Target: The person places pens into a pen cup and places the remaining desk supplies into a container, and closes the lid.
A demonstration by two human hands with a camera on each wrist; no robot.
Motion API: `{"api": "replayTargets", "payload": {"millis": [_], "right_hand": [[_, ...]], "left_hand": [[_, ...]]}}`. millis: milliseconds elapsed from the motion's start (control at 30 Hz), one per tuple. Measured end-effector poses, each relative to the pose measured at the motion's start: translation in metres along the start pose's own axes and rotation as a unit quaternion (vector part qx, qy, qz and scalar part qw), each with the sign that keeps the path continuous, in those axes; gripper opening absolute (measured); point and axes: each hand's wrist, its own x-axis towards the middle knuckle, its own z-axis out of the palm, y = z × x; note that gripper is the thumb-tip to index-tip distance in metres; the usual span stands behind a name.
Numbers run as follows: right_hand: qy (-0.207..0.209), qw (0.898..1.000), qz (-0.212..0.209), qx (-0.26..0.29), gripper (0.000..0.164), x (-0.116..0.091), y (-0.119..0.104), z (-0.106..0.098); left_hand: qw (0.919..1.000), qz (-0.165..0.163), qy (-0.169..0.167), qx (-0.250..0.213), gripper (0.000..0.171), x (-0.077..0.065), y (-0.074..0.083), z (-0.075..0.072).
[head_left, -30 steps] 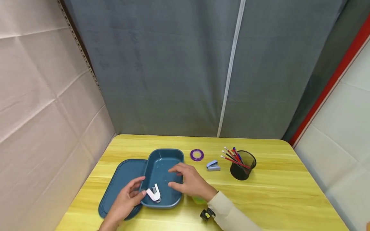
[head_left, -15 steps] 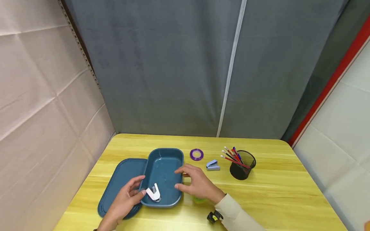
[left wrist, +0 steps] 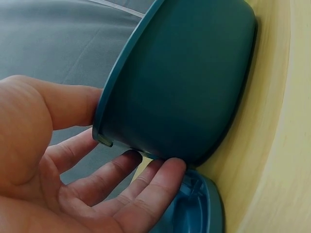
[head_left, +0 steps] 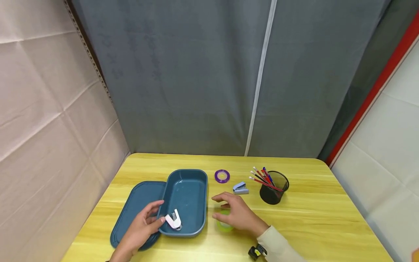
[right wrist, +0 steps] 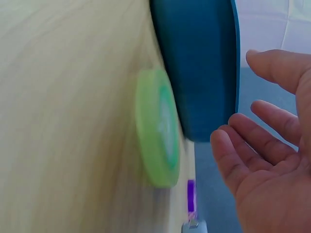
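A blue rectangular box (head_left: 191, 203) stands with a small white stapler (head_left: 174, 220) inside, near its front left corner. My left hand (head_left: 143, 225) holds the box's left wall; in the left wrist view, the thumb (left wrist: 73, 104) reaches over the rim and the fingertips touch the outside. To the right of the box, my right hand (head_left: 239, 213) hovers with fingers parted and nothing in them. Below it on the table lies a green tape roll (head_left: 224, 226), partly hidden by the hand. The right wrist view shows that tape roll (right wrist: 158, 128) beside the box wall.
A blue lid (head_left: 134, 211) lies left of the box, partly under it. Behind the right hand are a purple tape roll (head_left: 222, 176) and a light blue stapler (head_left: 240, 188). Farther right stands a black mesh pen cup (head_left: 273, 191) with several pencils (head_left: 263, 178).
My right hand has drawn back from above the box to the right, over the green tape roll. The left hand, box and white stapler have stayed in place.
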Motion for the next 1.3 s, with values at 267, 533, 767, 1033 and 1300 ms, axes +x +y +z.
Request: {"api": "replayTargets", "payload": {"millis": [267, 533, 767, 1033, 1300], "right_hand": [[-0.01, 0.999, 0.015, -0.028, 0.055, -0.011, 0.012, -0.008], [-0.04, 0.992, 0.036, -0.113, 0.053, -0.018, 0.022, -0.01], [-0.057, 0.987, 0.033, -0.148, 0.05, -0.023, 0.028, -0.012], [-0.06, 0.985, -0.009, -0.164, 0.039, -0.023, 0.031, -0.013], [-0.046, 0.986, -0.027, -0.158, 0.037, -0.025, 0.033, -0.01]], "left_hand": [[1.0, -0.001, -0.002, -0.003, 0.063, 0.0, -0.001, -0.001], [1.0, 0.0, 0.0, -0.004, 0.063, 0.0, -0.003, 0.0], [0.9999, -0.005, -0.003, -0.012, 0.063, 0.001, -0.004, 0.0], [0.9999, -0.003, -0.005, -0.014, 0.063, 0.001, -0.001, 0.0], [0.9998, -0.002, -0.006, -0.018, 0.064, 0.0, -0.003, 0.0]]}}
